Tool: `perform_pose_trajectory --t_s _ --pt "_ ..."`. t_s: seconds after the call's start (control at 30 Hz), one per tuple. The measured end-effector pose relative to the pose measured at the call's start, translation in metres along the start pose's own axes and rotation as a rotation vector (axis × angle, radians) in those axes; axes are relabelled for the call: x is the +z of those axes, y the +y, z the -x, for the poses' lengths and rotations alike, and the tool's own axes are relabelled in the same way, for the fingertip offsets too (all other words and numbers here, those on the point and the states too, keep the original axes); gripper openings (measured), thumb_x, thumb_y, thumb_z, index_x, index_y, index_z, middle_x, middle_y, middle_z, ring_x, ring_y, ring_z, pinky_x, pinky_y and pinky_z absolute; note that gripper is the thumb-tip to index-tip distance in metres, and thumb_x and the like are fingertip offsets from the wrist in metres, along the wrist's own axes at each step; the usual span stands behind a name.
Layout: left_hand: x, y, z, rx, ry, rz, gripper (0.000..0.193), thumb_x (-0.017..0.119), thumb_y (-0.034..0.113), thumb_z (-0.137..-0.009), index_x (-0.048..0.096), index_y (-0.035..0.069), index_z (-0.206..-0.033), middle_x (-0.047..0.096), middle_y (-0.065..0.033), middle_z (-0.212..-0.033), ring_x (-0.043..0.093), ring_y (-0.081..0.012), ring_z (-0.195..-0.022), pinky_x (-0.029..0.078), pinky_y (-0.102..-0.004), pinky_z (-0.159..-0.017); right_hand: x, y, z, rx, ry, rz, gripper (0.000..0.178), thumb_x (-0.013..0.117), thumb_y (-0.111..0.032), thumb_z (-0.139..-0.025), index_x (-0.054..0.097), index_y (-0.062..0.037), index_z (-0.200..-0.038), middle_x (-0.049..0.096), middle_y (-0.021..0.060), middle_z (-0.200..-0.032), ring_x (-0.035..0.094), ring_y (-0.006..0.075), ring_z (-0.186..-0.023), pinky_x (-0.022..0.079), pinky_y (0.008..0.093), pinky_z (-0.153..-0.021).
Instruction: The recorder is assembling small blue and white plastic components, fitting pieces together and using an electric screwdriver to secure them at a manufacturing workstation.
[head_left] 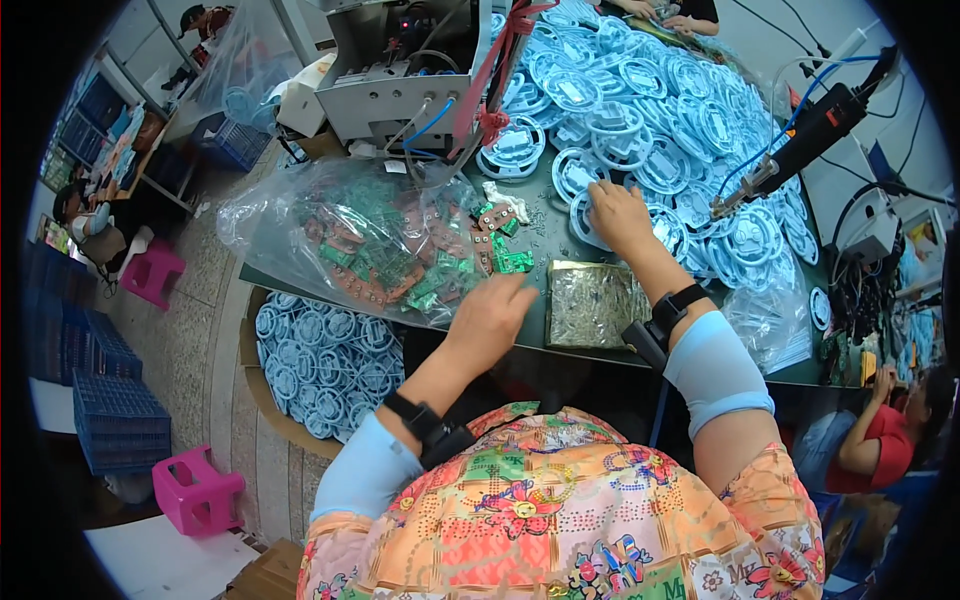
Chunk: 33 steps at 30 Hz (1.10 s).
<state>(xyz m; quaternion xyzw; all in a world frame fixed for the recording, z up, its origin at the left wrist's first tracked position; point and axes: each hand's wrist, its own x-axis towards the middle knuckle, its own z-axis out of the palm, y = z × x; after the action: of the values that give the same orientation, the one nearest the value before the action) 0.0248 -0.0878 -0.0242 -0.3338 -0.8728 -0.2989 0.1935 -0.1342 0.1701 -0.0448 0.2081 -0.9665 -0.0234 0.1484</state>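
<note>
My right hand [620,220] has its fingers closed over the rim of a light-blue round plastic part [583,222] at the near edge of a large heap of the same parts [690,110]. Lower and to the left, my left hand [488,322] hovers near the table edge, its fingers stretched toward the right, with nothing visible in them. Just beyond it lie loose green circuit boards [514,262] and small screws [540,225]. A clear plastic bag [370,240] full of brown and green boards spreads left of them. A shallow tray [595,305] with small metal pieces sits between my forearms.
An electric screwdriver [820,135] hangs over the heap at right. A metal machine [400,110] stands at the back left. Below the table's left edge is a carton of blue parts [325,365]. Pink stools [198,490] stand on the floor. Other people work nearby.
</note>
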Motion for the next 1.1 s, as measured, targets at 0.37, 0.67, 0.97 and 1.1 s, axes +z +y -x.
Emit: perform_pose_trajectory --t_s 0.37,0.67,0.97,1.1 --pt "0.009 -0.036 -0.030 -0.257 0.006 -0.141 0.030 0.075 0.006 -0.074 0.064 0.006 -0.103 0.061 -0.0112 -0.099 0.058 -0.0313 -0.097 0.050 -0.0411 -0.079 -0.018 -0.004 0.032 0.170 -0.107 -0.363 0.054 0.074 -0.034 -0.072 0.061 0.0007 -0.111 0.056 0.0182 -0.125 0.058 0.0351 -0.112 0.047 0.0490 -0.088" --pt "-0.023 -0.024 -0.036 -0.959 0.228 1.285 0.025 0.059 0.014 -0.098 0.059 0.001 -0.120 0.071 -0.0106 -0.099 0.060 -0.0109 -0.073 0.047 -0.0247 -0.065 -0.015 -0.014 0.010 0.203 0.050 -0.289 0.062 0.074 -0.032 -0.077 0.054 -0.0022 -0.128 0.044 0.0185 -0.145 0.041 0.0344 -0.134 0.038 0.0555 -0.103" --pt "-0.022 -0.011 -0.027 -0.998 0.083 1.500 0.031 0.060 0.007 -0.094 0.056 0.002 -0.125 0.071 -0.0126 -0.095 0.065 -0.0139 -0.074 0.051 -0.0259 -0.065 -0.046 -0.008 0.009 0.174 0.389 -0.439 0.011 0.064 -0.014 -0.087 0.063 -0.0031 -0.091 0.065 0.0141 -0.086 0.064 0.0338 -0.081 0.049 0.0457 -0.071" --pt "0.005 0.011 -0.022 -0.912 -0.146 1.196 0.041 0.056 -0.001 -0.090 0.054 0.006 -0.130 0.072 -0.0059 -0.089 0.067 -0.0125 -0.071 0.051 -0.0232 -0.061 -0.086 -0.028 0.077 -0.031 0.556 -0.456 0.016 0.067 -0.002 -0.079 0.062 -0.0019 -0.094 0.066 0.0160 -0.092 0.064 0.0350 -0.081 0.051 0.0434 -0.072"
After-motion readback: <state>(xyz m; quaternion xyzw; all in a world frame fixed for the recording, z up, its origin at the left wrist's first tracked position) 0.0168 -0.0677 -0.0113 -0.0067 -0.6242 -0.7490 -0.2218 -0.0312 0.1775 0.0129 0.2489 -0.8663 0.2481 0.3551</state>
